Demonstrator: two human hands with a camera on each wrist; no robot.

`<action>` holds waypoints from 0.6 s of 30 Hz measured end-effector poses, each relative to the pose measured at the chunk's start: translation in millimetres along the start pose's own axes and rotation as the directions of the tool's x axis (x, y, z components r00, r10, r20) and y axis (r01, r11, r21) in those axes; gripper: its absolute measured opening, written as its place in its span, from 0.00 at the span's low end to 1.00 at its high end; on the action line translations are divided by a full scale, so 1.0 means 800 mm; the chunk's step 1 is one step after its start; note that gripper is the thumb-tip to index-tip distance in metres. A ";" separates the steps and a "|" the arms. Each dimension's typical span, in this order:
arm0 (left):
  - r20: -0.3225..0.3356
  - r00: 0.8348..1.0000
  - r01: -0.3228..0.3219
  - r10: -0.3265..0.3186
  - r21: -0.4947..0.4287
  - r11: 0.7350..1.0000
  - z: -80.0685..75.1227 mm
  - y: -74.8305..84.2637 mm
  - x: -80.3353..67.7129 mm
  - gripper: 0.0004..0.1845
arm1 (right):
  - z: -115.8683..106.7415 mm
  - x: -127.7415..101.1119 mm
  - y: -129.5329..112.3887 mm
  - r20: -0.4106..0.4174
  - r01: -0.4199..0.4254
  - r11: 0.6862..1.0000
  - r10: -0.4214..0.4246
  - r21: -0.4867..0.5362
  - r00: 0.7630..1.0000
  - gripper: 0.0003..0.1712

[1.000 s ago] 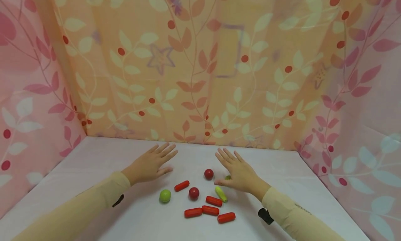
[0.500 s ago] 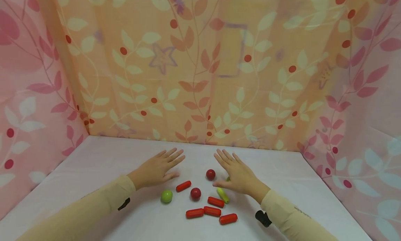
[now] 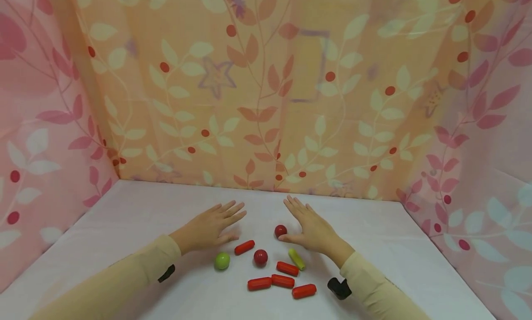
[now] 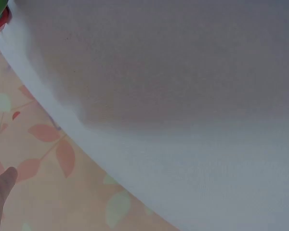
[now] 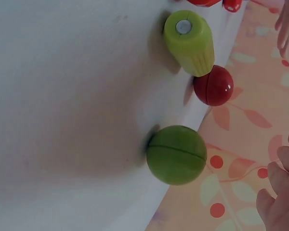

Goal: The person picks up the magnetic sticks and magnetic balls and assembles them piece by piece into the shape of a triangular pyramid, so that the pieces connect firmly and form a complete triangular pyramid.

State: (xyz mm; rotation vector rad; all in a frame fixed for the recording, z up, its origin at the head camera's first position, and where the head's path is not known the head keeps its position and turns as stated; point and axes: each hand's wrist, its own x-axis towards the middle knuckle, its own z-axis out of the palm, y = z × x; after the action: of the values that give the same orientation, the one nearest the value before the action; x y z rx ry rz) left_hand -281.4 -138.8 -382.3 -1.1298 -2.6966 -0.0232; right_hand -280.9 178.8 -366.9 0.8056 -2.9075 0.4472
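My left hand (image 3: 211,227) is held over the table with fingers spread, holding nothing. A red bar-shaped piece (image 3: 244,247) and a green ball (image 3: 222,261) lie nearest to it. On the other side, my right hand (image 3: 315,230) also holds nothing, its fingers straight and thumb out. Its thumb overlaps the edge of a red ball (image 3: 280,231) in the head view; contact cannot be told. A yellow-green ridged piece (image 3: 296,259) lies just below that hand. A second green ball (image 5: 177,155), hidden in the head view, shows in the right wrist view.
Another red ball (image 3: 260,258) lies mid-table. Several more red bar-shaped pieces (image 3: 283,280) lie closer to the front. Leaf-patterned cloth walls (image 3: 266,103) stand behind and on both sides of the white table (image 3: 137,209).
Both hands have drifted slightly inward, the left one rightward and the right one leftward. The green ball by my right hand has gone out of sight in the head view. Other pieces stay put.
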 end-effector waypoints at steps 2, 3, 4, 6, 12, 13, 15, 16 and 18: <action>0.013 1.000 0.009 -0.008 -0.026 1.000 0.000 0.002 0.000 0.35 | 0.001 0.000 -0.002 0.004 -0.025 0.999 0.025 0.041 1.000 0.56; 0.024 1.000 0.017 -0.016 -0.044 0.999 -0.001 0.003 0.001 0.35 | 0.002 0.000 -0.002 0.007 -0.039 0.997 0.039 0.065 0.999 0.56; 0.036 0.999 0.027 -0.025 -0.062 0.998 0.000 0.005 0.002 0.35 | 0.003 0.001 -0.003 0.009 -0.053 0.995 0.053 0.087 0.999 0.56; 0.062 0.997 0.052 -0.046 -0.106 0.993 0.000 0.006 0.003 0.35 | 0.004 0.002 -0.004 0.013 -0.079 0.986 0.078 0.146 0.997 0.56; 0.087 0.992 0.111 -0.093 -0.224 0.968 0.000 0.009 0.006 0.37 | 0.005 0.008 -0.006 0.009 -0.129 0.943 0.132 0.306 0.991 0.52; 0.091 0.990 0.128 -0.108 -0.249 0.960 0.000 0.010 0.007 0.37 | 0.005 0.009 -0.006 0.008 -0.144 0.934 0.149 0.326 0.989 0.51; 0.097 0.986 0.162 -0.138 -0.303 0.939 0.000 0.011 0.007 0.37 | 0.005 0.011 -0.006 0.001 -0.171 0.919 0.183 0.356 0.983 0.49; 0.108 0.981 0.188 -0.160 -0.337 0.923 0.001 0.012 0.007 0.37 | 0.006 0.012 -0.004 -0.001 -0.185 0.911 0.199 0.368 0.980 0.48; 0.128 0.968 0.248 -0.214 -0.403 0.881 0.001 0.015 0.007 0.37 | 0.007 0.013 -0.002 0.005 -0.213 0.893 0.230 0.397 0.973 0.45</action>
State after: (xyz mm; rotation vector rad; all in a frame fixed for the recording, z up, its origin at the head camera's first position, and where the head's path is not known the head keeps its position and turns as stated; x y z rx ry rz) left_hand -276.9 -126.4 -382.5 -0.9080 -2.9700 -0.6347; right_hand -289.2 170.5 -369.9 0.4872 -2.9184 1.0886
